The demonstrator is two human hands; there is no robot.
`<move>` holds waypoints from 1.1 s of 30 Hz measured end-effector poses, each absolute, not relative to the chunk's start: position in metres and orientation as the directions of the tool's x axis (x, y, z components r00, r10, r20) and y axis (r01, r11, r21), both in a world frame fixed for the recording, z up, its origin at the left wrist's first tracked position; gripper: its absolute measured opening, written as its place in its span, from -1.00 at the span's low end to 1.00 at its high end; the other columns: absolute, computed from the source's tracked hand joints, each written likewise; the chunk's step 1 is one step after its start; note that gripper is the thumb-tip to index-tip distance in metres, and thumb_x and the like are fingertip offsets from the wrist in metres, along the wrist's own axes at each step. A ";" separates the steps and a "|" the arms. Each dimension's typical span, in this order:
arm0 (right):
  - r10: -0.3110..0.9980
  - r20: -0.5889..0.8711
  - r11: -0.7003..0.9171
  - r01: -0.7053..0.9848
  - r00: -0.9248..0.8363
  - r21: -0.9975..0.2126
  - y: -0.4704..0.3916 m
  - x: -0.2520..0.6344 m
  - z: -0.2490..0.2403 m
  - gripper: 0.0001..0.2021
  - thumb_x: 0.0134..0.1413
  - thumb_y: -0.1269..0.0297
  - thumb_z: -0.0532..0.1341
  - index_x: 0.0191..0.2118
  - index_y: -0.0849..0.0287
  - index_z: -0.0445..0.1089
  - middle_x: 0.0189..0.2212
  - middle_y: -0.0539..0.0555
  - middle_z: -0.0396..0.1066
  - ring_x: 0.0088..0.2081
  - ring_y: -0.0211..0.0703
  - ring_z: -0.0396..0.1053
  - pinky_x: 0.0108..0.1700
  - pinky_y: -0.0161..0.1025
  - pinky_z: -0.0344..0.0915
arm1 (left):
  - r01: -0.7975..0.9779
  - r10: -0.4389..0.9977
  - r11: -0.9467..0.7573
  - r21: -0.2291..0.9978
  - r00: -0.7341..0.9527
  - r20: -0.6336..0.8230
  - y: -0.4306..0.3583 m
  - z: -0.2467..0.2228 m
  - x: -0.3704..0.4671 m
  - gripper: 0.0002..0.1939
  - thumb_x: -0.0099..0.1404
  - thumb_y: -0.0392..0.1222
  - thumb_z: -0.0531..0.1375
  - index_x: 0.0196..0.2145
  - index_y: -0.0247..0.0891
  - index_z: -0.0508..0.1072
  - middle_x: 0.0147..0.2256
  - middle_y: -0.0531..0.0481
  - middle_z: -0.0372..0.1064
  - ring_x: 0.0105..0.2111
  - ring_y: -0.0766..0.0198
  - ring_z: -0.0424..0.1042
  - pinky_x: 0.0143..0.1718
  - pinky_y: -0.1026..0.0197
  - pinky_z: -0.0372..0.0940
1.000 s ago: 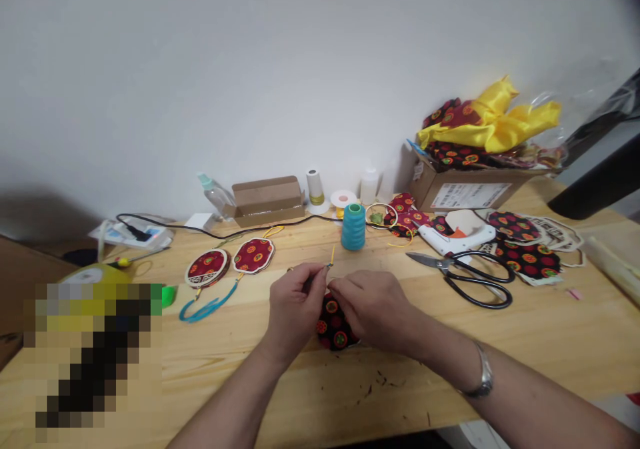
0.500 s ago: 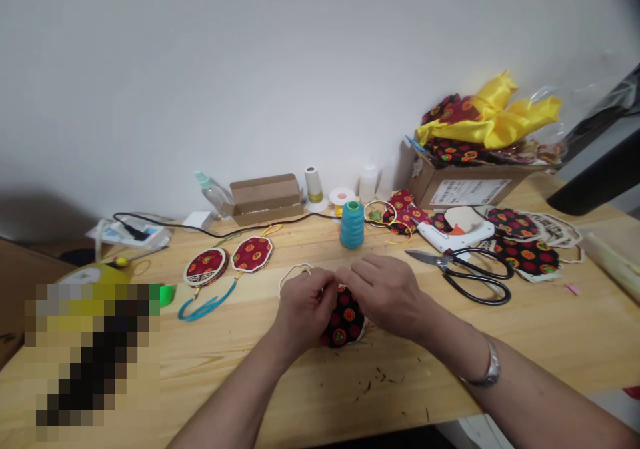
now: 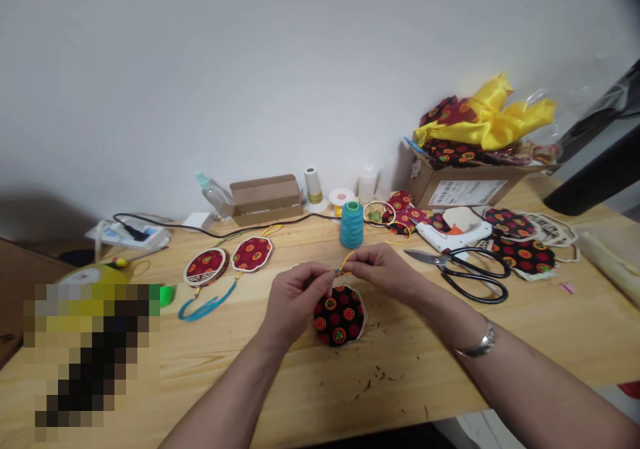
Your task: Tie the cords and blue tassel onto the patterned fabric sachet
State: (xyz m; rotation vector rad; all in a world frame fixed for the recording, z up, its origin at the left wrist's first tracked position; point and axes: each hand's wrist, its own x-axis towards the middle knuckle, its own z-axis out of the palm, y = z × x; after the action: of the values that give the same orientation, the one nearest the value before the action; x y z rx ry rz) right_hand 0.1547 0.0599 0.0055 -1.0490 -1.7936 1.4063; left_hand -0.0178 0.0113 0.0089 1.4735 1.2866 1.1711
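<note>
A yellow cord [image 3: 346,260] runs between my hands, with a small blue bit on it near the fingertips. My left hand [image 3: 303,295] pinches the cord's end by that blue bit. On the other side my right hand [image 3: 377,270] holds the yellow cord between thumb and fingers, a loop of it standing up. Just below them a black fabric piece [image 3: 340,315] with red and orange flower rounds and a pale scalloped edge lies on the table. Behind the hands stands a teal thread spool [image 3: 352,225].
Black-handled scissors [image 3: 475,272] and a white glue gun [image 3: 453,235] lie to the right. Two finished red pendants [image 3: 253,254] are at left. A cardboard box [image 3: 460,185] overflowing with fabric stands at the back right. Dark scraps [image 3: 377,375] dot the wooden table.
My hands have drawn slightly apart and turned, uncovering more of the black fabric piece. The yellow cord between my fingers now shows.
</note>
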 end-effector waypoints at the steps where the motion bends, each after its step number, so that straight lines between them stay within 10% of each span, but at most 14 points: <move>1: 0.865 -0.025 0.085 0.196 -0.501 -0.977 0.059 0.154 0.005 -0.82 -0.01 0.27 0.17 -0.47 0.25 0.46 -0.57 -0.04 0.34 -0.49 -0.33 0.20 -0.40 -0.34 0.12 | 0.201 0.994 -0.112 0.973 0.018 0.110 0.012 0.009 -0.018 -0.86 0.13 -0.17 0.20 -0.48 -0.27 0.49 -0.63 0.10 0.33 -0.58 0.38 0.27 -0.51 0.33 0.21; 13: 0.745 -0.174 -0.139 0.105 -0.644 -0.985 0.040 0.143 0.005 -0.74 0.05 0.17 0.14 -0.38 0.26 0.46 -0.57 -0.03 0.32 -0.52 -0.34 0.16 -0.45 -0.37 0.08 | 0.314 0.963 -0.122 0.942 -0.190 0.188 0.015 0.010 -0.015 -0.88 0.11 -0.21 0.19 -0.53 -0.27 0.47 -0.65 0.12 0.32 -0.60 0.39 0.26 -0.53 0.36 0.21; 25: 0.817 0.009 0.196 0.264 -0.576 -0.944 0.026 0.133 0.007 -0.75 0.16 0.33 0.02 -0.27 0.19 0.45 -0.32 0.06 0.48 -0.28 -0.19 0.36 -0.20 -0.24 0.25 | 0.316 0.951 -0.105 0.943 -0.245 0.188 0.013 0.010 -0.015 -0.87 0.09 -0.21 0.20 -0.55 -0.27 0.47 -0.66 0.12 0.28 -0.61 0.38 0.25 -0.55 0.35 0.19; 33: 0.886 -0.213 -0.204 0.066 -0.411 -0.977 0.027 0.126 0.001 -0.79 0.04 0.29 0.10 -0.27 0.24 0.44 -0.60 -0.05 0.30 -0.55 -0.36 0.20 -0.50 -0.40 0.11 | 0.293 0.947 -0.074 0.953 -0.279 0.159 0.014 0.011 -0.015 -0.86 0.09 -0.21 0.20 -0.57 -0.27 0.44 -0.66 0.13 0.26 -0.60 0.39 0.24 -0.53 0.35 0.19</move>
State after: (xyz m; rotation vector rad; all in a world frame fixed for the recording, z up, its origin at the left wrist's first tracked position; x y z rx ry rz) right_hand 0.1260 0.0273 0.0009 -1.1507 -1.4287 1.6831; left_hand -0.0151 0.0144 0.0110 1.3528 1.5943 1.3816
